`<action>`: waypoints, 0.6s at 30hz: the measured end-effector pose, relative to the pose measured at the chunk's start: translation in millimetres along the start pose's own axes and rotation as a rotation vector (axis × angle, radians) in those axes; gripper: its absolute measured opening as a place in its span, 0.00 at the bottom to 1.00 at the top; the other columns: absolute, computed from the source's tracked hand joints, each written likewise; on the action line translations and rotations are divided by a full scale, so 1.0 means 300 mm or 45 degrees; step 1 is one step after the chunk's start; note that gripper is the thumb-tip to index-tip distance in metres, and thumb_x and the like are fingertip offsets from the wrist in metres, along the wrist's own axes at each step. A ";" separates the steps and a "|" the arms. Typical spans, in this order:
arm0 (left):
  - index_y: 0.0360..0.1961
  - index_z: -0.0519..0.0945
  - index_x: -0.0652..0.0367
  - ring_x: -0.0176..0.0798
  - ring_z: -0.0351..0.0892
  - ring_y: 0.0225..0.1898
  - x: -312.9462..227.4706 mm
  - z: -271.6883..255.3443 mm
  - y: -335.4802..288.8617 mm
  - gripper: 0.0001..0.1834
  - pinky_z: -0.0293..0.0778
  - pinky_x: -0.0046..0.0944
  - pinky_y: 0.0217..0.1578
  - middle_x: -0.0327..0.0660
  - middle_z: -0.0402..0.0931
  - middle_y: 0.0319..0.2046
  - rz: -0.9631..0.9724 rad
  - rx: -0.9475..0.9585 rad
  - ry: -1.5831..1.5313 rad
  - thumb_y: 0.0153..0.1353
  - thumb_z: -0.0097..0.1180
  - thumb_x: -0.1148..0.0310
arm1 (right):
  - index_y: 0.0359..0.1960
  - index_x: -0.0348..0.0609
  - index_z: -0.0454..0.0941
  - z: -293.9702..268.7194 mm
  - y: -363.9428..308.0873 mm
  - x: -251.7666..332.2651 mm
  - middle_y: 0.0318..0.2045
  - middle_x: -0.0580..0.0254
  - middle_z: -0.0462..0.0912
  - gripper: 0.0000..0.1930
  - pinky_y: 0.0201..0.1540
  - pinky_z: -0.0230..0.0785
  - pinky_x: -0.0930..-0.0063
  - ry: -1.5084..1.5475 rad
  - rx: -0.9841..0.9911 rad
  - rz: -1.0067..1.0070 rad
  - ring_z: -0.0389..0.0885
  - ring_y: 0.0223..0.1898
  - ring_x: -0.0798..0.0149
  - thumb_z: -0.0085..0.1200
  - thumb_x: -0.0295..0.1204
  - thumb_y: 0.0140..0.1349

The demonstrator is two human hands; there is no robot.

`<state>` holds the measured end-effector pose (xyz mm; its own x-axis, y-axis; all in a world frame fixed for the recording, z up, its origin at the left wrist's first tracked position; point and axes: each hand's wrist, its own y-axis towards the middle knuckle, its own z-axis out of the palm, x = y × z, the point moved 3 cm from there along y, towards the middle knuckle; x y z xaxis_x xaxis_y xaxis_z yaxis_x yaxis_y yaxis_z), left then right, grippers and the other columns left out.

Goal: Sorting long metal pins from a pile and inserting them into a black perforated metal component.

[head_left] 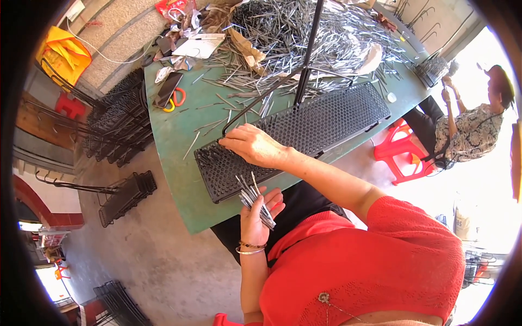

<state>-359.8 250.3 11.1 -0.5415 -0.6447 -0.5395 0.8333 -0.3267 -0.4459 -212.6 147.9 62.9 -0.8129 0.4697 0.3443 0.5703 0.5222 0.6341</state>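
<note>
A bundle of thin silvery-grey sticks [250, 196] lies in my left hand [254, 223], its fingers curled around them beside the near edge of a long black perforated rack [331, 122]. Over the rack's left end, my right hand [255, 145] is closed in a pinch, close to a bent black rod. Whatever sits between its fingertips is too small or hidden to make out. Short sticks stand in holes at that end of the rack. A black upright post [305, 65] rises behind it.
The green table [179, 179] carries a large heap of sticks [293, 32], orange-handled scissors [176, 100] and a dark phone [168, 89]. Black racks [117, 119] stack at the left; another rack [128, 198] stands on the floor. A person [476, 119] sits beyond a red stool [399, 152].
</note>
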 end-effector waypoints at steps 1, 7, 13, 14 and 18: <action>0.53 0.66 0.63 0.47 0.76 0.50 0.002 -0.003 0.002 0.15 0.76 0.49 0.48 0.59 0.71 0.50 0.002 -0.018 -0.005 0.67 0.43 0.69 | 0.42 0.40 0.77 -0.001 -0.002 0.004 0.37 0.60 0.76 0.14 0.41 0.67 0.66 -0.049 -0.012 0.005 0.75 0.37 0.58 0.57 0.25 0.51; 0.54 0.65 0.63 0.47 0.76 0.50 -0.017 0.015 -0.005 0.16 0.76 0.48 0.48 0.58 0.71 0.51 0.037 -0.039 -0.005 0.67 0.41 0.68 | 0.41 0.40 0.78 -0.052 -0.002 0.032 0.36 0.58 0.77 0.12 0.40 0.68 0.65 0.127 -0.190 0.130 0.76 0.38 0.55 0.57 0.26 0.54; 0.56 0.63 0.64 0.47 0.75 0.50 -0.058 0.063 -0.017 0.18 0.77 0.47 0.46 0.58 0.71 0.51 0.090 0.050 0.037 0.68 0.40 0.68 | 0.29 0.35 0.80 -0.056 -0.111 0.098 0.19 0.54 0.78 0.17 0.27 0.69 0.66 0.724 0.358 0.634 0.78 0.22 0.57 0.58 0.40 0.57; 0.57 0.62 0.65 0.48 0.75 0.50 -0.057 0.068 -0.017 0.19 0.78 0.46 0.45 0.58 0.71 0.51 0.074 0.067 0.067 0.69 0.39 0.67 | 0.28 0.34 0.80 -0.051 -0.126 0.096 0.17 0.56 0.77 0.17 0.26 0.68 0.68 0.841 0.391 0.744 0.75 0.21 0.64 0.58 0.40 0.57; 0.60 0.60 0.65 0.48 0.74 0.52 -0.034 0.083 -0.008 0.21 0.78 0.46 0.45 0.57 0.70 0.52 -0.010 0.188 0.162 0.69 0.38 0.67 | 0.24 0.32 0.79 -0.080 -0.135 0.080 0.13 0.62 0.74 0.17 0.23 0.64 0.76 0.986 0.527 0.960 0.69 0.19 0.78 0.57 0.38 0.58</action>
<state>-353.6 240.4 35.6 -0.5499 -0.5523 -0.6266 0.8312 -0.4351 -0.3461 -258.1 120.9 62.2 -0.0230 0.2741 0.9614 0.8198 0.5555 -0.1388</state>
